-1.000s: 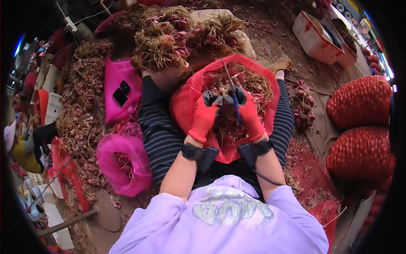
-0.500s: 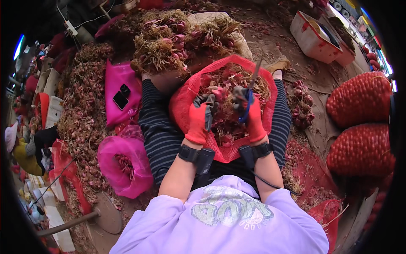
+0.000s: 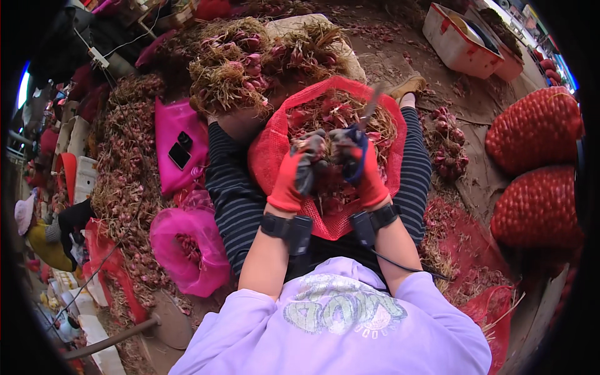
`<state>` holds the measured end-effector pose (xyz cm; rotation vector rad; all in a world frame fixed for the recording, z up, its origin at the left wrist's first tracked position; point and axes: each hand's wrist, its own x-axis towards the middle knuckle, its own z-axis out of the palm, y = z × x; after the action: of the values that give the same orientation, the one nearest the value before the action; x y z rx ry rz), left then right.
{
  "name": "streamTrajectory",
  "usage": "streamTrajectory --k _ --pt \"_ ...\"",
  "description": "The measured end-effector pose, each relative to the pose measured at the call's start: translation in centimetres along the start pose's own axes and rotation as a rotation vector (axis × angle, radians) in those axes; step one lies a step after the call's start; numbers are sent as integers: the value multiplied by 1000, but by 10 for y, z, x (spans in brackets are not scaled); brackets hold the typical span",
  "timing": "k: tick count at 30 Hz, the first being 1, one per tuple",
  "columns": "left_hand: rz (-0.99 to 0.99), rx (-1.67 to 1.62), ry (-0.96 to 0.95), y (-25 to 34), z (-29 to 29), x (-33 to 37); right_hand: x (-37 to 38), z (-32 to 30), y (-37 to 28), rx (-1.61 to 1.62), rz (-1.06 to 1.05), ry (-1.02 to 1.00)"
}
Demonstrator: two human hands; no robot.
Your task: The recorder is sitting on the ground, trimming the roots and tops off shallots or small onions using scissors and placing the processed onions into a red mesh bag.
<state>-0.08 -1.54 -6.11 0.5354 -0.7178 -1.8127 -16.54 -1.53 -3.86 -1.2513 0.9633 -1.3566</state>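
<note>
Between my legs stands a red mesh bag [image 3: 265, 164], its mouth wide, holding dry stalks and red shallot skins [image 3: 332, 107]. Both my hands wear red gloves with dark fingers and work over this opening, close together. My right hand [image 3: 361, 164] is closed around blue-handled scissors [image 3: 356, 136]; their blurred blades point up and away. Closed too is my left hand [image 3: 300, 167], with a shallot [image 3: 317, 147] at its fingertips, partly hidden and smeared by motion.
Bundled shallots [image 3: 234, 69] lie piled beyond the bag. Left are a pink sack [image 3: 170, 134] with a phone [image 3: 180, 155] on it and a pink mesh bag [image 3: 164, 244]. Full red sacks [image 3: 531, 134] and a white foam box [image 3: 456, 47] stand right. Another person [image 3: 50, 240] sits far left.
My hands have come closer together over the bag. The scissors have tilted and blurred, and the pink bulb at my left fingertips is now less visible. The whole view has shifted slightly.
</note>
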Motion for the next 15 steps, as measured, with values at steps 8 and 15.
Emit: streamTrajectory --k 8,15 --pt "-67 -446 -43 13 12 -2 1 -32 -11 247 319 54" --pt "23 -576 322 8 6 0 -31 -20 -48 -661 94 -27"
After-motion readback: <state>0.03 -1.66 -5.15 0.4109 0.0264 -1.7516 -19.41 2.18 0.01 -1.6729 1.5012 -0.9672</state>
